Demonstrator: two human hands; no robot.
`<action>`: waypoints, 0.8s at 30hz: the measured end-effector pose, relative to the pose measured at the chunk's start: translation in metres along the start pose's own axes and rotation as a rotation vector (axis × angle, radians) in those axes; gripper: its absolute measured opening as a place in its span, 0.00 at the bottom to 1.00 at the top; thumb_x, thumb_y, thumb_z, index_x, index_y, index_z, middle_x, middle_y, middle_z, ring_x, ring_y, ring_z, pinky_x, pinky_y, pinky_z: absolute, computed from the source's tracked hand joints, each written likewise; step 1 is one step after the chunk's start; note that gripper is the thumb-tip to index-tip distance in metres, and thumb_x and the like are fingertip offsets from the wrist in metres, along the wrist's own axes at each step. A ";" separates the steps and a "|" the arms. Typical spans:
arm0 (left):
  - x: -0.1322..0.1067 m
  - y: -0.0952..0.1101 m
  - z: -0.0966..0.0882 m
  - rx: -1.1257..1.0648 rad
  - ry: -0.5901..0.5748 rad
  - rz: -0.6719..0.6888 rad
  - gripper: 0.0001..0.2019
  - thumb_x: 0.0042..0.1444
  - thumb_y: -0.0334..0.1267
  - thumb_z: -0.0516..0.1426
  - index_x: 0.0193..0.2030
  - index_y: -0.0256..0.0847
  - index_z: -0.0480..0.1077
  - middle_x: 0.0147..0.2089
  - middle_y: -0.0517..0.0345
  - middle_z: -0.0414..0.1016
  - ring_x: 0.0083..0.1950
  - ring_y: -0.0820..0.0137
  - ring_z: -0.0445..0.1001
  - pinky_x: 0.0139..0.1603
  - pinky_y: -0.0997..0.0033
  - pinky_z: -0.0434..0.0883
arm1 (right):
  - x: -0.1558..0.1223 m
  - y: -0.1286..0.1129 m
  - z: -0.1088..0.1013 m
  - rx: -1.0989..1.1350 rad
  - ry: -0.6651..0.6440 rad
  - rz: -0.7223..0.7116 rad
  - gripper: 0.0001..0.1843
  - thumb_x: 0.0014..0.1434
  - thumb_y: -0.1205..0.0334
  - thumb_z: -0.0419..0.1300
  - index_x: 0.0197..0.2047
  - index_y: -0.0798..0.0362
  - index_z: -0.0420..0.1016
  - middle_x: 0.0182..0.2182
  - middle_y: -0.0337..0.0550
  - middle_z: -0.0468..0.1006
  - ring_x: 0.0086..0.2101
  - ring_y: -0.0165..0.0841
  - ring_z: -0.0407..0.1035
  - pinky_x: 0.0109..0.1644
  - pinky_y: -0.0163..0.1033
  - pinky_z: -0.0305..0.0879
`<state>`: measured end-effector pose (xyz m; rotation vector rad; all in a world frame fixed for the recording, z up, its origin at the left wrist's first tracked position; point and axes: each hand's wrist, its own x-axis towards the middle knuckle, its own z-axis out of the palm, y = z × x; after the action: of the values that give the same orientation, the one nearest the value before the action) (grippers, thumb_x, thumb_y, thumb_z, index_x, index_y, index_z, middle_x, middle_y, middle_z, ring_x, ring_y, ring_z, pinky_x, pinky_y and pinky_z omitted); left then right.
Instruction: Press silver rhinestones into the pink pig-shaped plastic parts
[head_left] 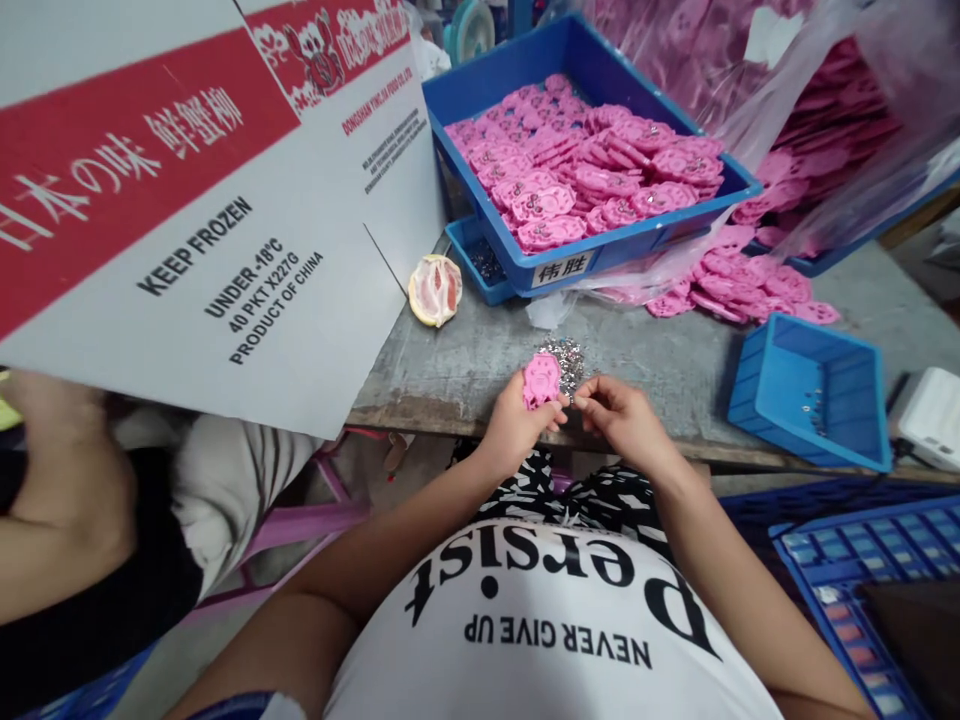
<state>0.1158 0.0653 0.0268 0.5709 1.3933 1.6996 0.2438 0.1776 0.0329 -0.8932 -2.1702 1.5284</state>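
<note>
Near the table's front edge, my left hand (517,425) is closed around a pink plastic piece (541,378) with a scalloped outline and small holes. Just to its right, the thumb and fingertips of my right hand (619,415) are pinched together. What they hold, if anything, is too small to make out. A small heap of shiny metal bits (568,362) lies on the table just beyond both hands, partly behind the pink piece.
Behind stands a blue bin (637,245) of similar pink pieces, with a smaller blue tray (480,265) partly under it. More pink pieces (742,280) lie right. A blue box (802,390) holds a few bits. Left are a carton (300,230), cut fruit (435,290) and another person's arm (71,480).
</note>
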 end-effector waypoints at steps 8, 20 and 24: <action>0.003 -0.008 0.007 0.166 0.050 0.035 0.14 0.47 0.28 0.65 0.41 0.40 0.69 0.32 0.61 0.77 0.26 0.74 0.75 0.26 0.77 0.71 | -0.014 -0.003 0.005 -0.176 0.038 -0.109 0.06 0.62 0.60 0.55 0.35 0.49 0.71 0.24 0.39 0.75 0.28 0.34 0.70 0.34 0.38 0.64; 0.008 0.009 0.010 -0.046 -0.046 -0.119 0.22 0.41 0.30 0.68 0.43 0.38 0.67 0.27 0.62 0.74 0.24 0.73 0.74 0.21 0.76 0.68 | -0.016 -0.017 -0.001 -0.460 0.080 -0.364 0.10 0.65 0.70 0.52 0.40 0.51 0.74 0.37 0.46 0.78 0.37 0.36 0.73 0.41 0.38 0.66; 0.006 0.010 0.009 -0.113 -0.078 -0.161 0.22 0.40 0.31 0.68 0.42 0.38 0.66 0.28 0.62 0.75 0.24 0.74 0.74 0.22 0.77 0.68 | -0.019 -0.014 0.002 -0.465 0.111 -0.405 0.11 0.68 0.69 0.51 0.42 0.51 0.75 0.38 0.46 0.78 0.38 0.36 0.73 0.41 0.38 0.67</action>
<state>0.1163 0.0747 0.0378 0.4448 1.2452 1.5985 0.2524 0.1608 0.0472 -0.5886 -2.4733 0.7831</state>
